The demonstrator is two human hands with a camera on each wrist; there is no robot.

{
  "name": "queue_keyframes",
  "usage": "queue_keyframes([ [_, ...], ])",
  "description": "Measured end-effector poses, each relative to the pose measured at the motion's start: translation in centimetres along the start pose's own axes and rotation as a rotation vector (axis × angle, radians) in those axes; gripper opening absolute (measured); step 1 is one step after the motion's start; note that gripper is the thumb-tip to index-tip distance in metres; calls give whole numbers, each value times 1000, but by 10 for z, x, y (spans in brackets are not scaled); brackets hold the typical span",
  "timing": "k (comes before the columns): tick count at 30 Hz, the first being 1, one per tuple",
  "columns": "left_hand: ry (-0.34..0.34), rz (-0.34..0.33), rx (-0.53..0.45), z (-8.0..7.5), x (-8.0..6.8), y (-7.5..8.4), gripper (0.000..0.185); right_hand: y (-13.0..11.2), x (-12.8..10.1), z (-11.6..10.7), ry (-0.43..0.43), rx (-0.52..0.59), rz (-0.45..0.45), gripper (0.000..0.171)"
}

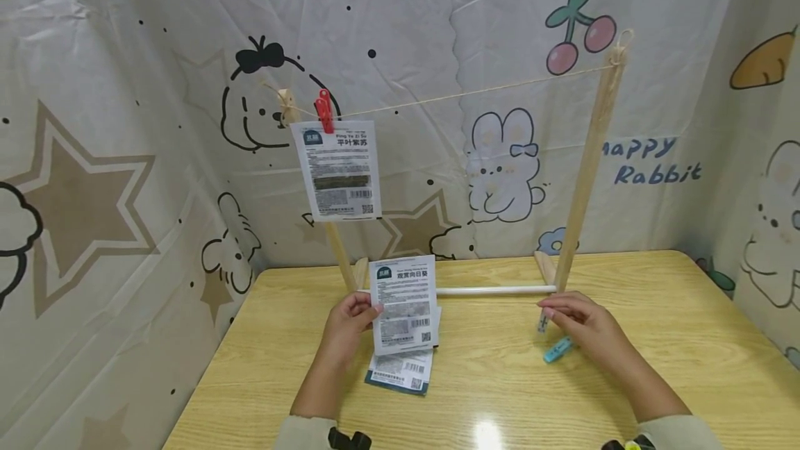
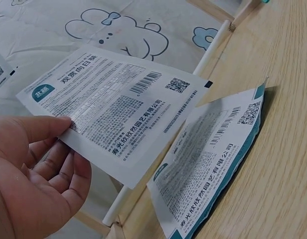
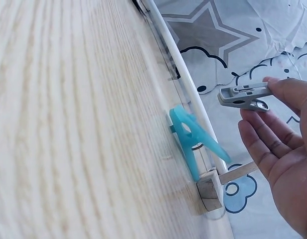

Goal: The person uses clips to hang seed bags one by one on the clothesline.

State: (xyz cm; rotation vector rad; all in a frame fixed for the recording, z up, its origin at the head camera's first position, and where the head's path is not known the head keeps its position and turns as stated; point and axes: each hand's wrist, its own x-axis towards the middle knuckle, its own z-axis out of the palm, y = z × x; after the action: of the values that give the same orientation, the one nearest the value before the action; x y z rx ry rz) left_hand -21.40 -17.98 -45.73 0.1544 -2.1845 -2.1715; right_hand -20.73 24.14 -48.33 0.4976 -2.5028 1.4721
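My left hand [image 1: 365, 311] pinches the left edge of a white seed packet [image 1: 403, 303] and holds it upright above the table; thumb on top, fingers behind, as the left wrist view shows [image 2: 64, 130]. Under it lie other packets [image 1: 400, 371] [image 2: 208, 164] on the table. My right hand [image 1: 551, 314] pinches a small grey clothespin [image 3: 245, 96] [image 1: 542, 323] between thumb and forefinger. A light blue clothespin [image 1: 557, 349] [image 3: 193, 139] lies on the table just beside that hand. On the string [image 1: 469, 92] a red clothespin [image 1: 324, 111] holds another packet [image 1: 340, 171].
A wooden frame stands at the table's back: two posts [image 1: 587, 165], a white rod [image 1: 494, 290] along the base, the string tied between the tops. A cartoon-print sheet [image 1: 125, 158] hangs behind and at both sides. The wooden table [image 1: 656, 367] runs out to the right.
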Motion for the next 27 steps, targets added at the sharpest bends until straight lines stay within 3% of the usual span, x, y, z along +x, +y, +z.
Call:
queue_keyframes([
  [14,-25,18,13,1,-4,1,19,-10,0,-2,10,10,-27,22],
  [27,-32,-3,25,11,-7,3,21,-17,3,-5,5,27,-58,23],
])
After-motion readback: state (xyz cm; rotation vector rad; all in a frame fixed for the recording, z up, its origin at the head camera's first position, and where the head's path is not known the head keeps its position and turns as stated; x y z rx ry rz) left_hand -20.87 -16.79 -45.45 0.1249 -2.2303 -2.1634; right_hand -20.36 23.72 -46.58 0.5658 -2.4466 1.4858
